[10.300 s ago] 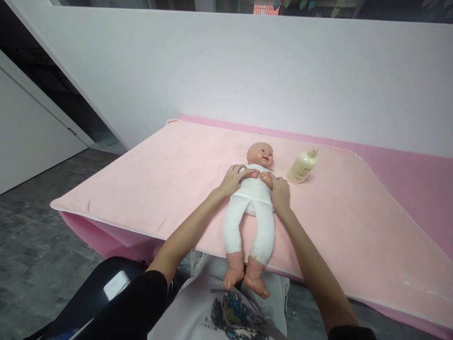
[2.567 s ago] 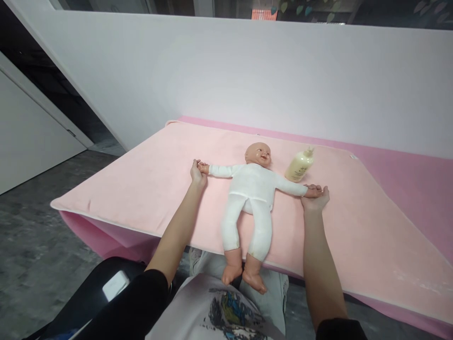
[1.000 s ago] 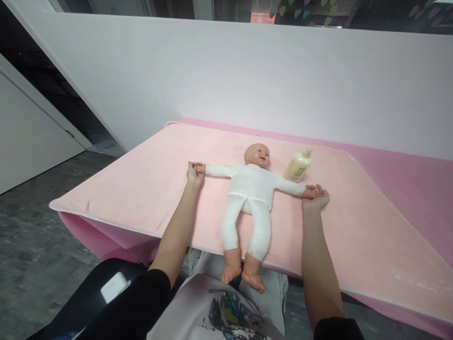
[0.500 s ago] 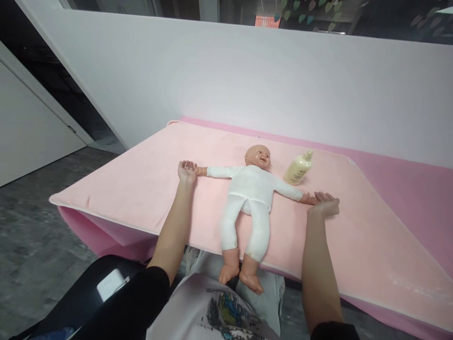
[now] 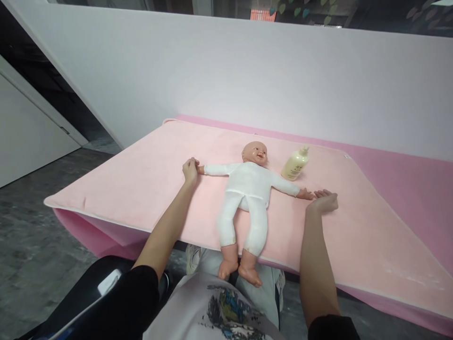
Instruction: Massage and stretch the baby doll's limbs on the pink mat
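A baby doll (image 5: 249, 182) in a white suit lies on its back on a pink towel (image 5: 141, 174), arms spread wide. Its bare feet (image 5: 247, 274) hang over the towel's near edge. At the end of the doll's arm on the left, my left hand (image 5: 191, 170) is closed around the doll's small hand, which is mostly hidden. On the other side, my right hand (image 5: 326, 201) rests palm up beside the doll's other hand (image 5: 305, 194), fingers loosely stretched and not wrapped round it. A pale yellow pump bottle (image 5: 295, 164) lies tilted near the doll's head.
Pink cloth (image 5: 421, 189) covers the table under the towel. A white wall (image 5: 283, 80) rises behind the table, with a window strip above it. At the lower left, a small white object (image 5: 109, 282) lies on a black seat (image 5: 85, 293). A white door (image 5: 31, 127) is on the left.
My left hand has turned over and its fingers have closed on the doll's hand. My right hand has barely moved, its fingers slightly more curled. The whole view has shifted a little.
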A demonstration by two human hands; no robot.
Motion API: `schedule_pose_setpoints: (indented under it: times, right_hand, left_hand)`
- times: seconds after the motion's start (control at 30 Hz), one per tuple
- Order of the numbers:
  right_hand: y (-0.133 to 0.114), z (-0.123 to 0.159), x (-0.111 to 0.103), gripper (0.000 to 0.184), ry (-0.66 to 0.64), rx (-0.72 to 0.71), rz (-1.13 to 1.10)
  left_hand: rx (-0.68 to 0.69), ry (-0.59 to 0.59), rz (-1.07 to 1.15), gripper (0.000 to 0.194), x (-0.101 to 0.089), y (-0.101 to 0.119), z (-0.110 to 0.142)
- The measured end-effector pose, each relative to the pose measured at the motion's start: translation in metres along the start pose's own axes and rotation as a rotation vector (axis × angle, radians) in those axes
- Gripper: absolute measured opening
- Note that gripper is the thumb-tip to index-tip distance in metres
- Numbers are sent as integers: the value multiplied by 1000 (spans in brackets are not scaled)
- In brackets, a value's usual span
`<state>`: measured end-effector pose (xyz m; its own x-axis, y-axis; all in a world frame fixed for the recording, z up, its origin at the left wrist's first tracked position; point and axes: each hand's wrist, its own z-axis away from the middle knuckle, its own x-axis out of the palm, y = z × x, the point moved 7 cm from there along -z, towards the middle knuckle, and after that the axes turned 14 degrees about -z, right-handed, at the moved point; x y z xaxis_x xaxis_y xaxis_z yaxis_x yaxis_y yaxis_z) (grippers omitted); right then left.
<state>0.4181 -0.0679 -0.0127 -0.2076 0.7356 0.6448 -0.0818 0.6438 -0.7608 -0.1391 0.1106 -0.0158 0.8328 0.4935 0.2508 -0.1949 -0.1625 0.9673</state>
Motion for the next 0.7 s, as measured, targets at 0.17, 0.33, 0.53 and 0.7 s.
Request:
schedule_pose_setpoints:
  times: [0.17, 0.33, 0.53, 0.7]
  right_hand:
    - [-1, 6, -2, 27, 46, 23, 50]
    - [-2, 12, 1, 27, 59, 80, 119]
    - [-2, 15, 2, 19, -1, 34, 271]
    - [-3, 21, 7, 15, -11, 6, 315]
  left_hand:
    - [43, 39, -81, 32, -7, -1, 5]
    - [73, -17, -173, 31, -5, 4, 11]
    - [98, -63, -189, 30, -1, 9, 17]
    - [131, -87, -237, 30, 1, 12, 19]
